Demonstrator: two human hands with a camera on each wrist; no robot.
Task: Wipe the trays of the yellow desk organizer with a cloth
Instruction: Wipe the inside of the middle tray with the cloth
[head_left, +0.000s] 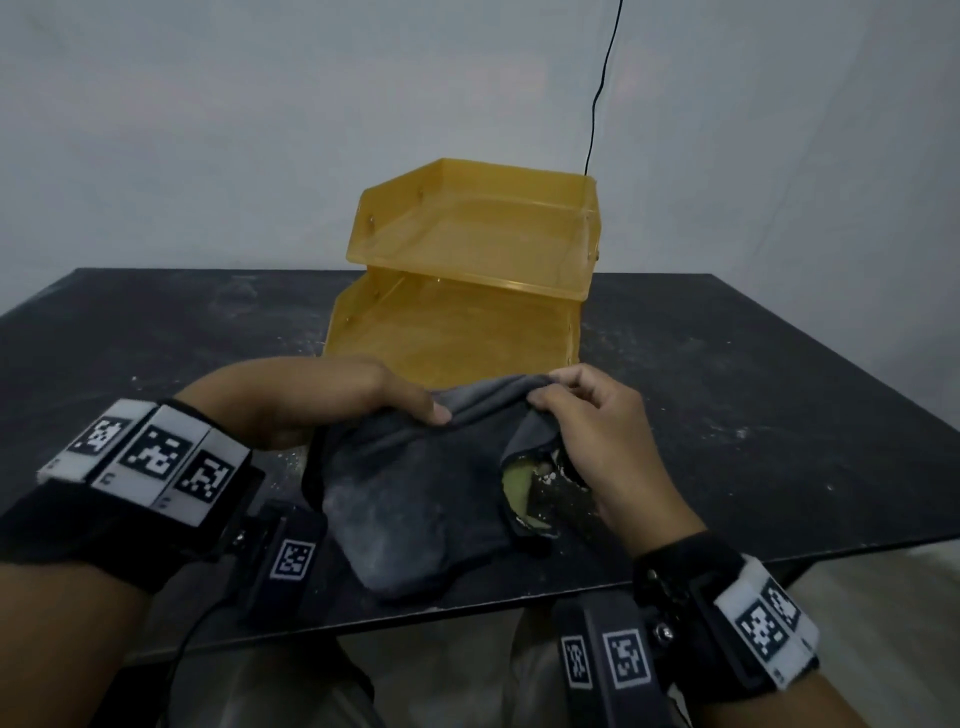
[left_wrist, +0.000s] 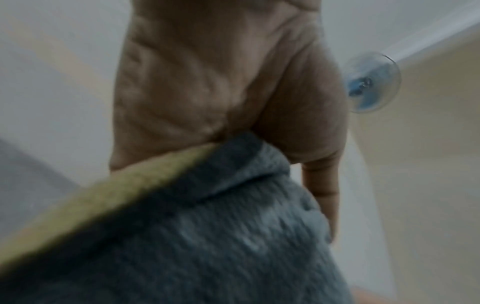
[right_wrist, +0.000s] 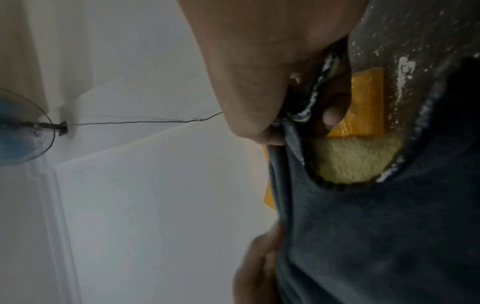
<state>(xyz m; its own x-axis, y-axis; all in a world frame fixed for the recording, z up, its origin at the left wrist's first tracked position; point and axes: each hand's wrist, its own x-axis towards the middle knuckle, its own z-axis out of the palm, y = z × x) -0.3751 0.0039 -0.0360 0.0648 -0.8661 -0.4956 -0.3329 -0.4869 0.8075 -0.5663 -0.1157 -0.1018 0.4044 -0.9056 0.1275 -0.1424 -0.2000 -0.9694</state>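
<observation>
A yellow two-tier desk organizer (head_left: 467, 291) stands in the middle of the black table (head_left: 753, 415), its open front toward me. Just in front of its lower tray, both hands hold up a grey cloth (head_left: 415, 483) with a yellow underside. My left hand (head_left: 363, 400) grips the cloth's upper left edge, thumb on top. My right hand (head_left: 587, 415) pinches the upper right edge between thumb and fingers. The cloth (left_wrist: 207, 236) fills the left wrist view below the palm. In the right wrist view the cloth (right_wrist: 376, 226) shows its yellow side and white dust, with the organizer (right_wrist: 369, 102) behind it.
White dust and crumbs speckle the table around the organizer. A thin black cable (head_left: 602, 88) hangs down the pale wall behind it. A fan (left_wrist: 371, 82) shows on the ceiling in the wrist views. My knees are below the table's near edge.
</observation>
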